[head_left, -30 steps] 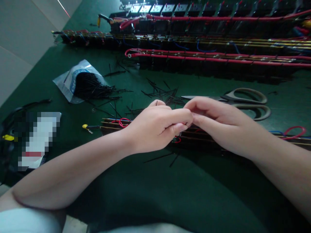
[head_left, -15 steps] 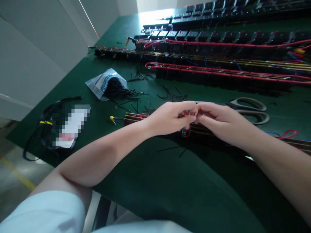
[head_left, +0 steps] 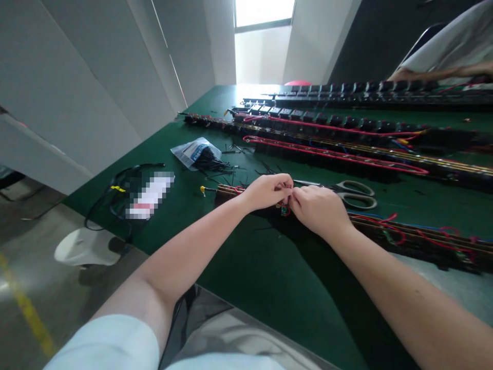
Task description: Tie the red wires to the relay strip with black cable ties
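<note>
Lying beneath both hands (head_left: 290, 198), the wired strip (head_left: 408, 232) extends rightward.

I could not read any word, brand, number or sign with certainty from my end. The clear plastic bag (head_left: 188, 154) on the counter (head_left: 231, 277) bore blue printing with pale lettering, too small and blurred for me to make out. On the white rectangular item (head_left: 152, 195) near the counter's left edge, coarse pixel blocks covered the face, and I saw only a reddish patch, nothing legible.
</note>
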`<state>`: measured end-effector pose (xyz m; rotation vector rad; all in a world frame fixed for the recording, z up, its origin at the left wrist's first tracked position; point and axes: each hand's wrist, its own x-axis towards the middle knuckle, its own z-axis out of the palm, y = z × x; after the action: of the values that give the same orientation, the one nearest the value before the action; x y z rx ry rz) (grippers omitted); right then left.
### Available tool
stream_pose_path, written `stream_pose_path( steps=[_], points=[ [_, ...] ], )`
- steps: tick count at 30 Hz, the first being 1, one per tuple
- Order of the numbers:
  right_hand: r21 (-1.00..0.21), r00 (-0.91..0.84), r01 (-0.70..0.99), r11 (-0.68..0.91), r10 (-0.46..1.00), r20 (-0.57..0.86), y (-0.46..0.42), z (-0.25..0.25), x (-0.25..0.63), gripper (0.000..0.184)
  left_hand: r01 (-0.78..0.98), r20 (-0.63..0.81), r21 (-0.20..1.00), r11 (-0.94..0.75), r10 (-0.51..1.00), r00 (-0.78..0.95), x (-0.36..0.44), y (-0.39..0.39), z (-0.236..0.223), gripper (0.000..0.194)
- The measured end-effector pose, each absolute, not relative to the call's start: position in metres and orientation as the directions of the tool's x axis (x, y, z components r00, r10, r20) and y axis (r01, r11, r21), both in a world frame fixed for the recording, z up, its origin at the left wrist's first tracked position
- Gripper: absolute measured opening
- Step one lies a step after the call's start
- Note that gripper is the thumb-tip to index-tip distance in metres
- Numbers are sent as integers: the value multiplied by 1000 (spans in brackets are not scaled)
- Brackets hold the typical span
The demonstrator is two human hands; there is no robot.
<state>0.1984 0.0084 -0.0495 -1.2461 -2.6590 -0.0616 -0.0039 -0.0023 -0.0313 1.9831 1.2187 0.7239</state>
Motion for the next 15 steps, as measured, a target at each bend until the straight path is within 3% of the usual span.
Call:
stream_pose_path(
  steps=[9,12,15],
  points=[
    [129,-609,786,605,721,330,-40,-62,215,42,713,312,598,-366,926,213,2,-86,-31,41],
    [147,-624,773,618,696,354,-55,-64,233,39,695,281,556,-455,890,359,1,-149,-35,32],
    [148,-649,747,648,664,372,-64,-61,260,40,615,85,551,-564,771,631,0,-208,-55,26]
  ],
)
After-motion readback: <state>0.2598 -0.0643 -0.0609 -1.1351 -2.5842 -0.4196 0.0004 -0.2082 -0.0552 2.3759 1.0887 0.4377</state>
